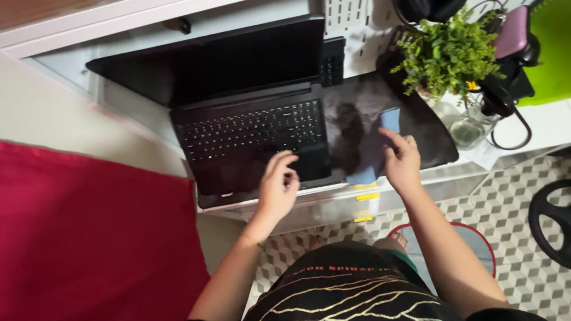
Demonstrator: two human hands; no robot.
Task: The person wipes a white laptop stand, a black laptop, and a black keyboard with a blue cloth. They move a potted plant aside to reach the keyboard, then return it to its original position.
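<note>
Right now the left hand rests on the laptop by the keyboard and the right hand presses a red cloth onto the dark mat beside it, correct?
Not quite: the cloth under the right hand is blue, not red, as the head view shows. The rest holds: the left hand rests on the laptop by the keyboard, and the cloth lies on the dark mat.

Laptop screen (239, 62): standing open at the back of the white surface (555, 123), a dark, unlit rectangle tilting away from the keyboard.
Yellow labels (366, 197): two small strips sticking to the surface's front edge, one below the other.
</note>
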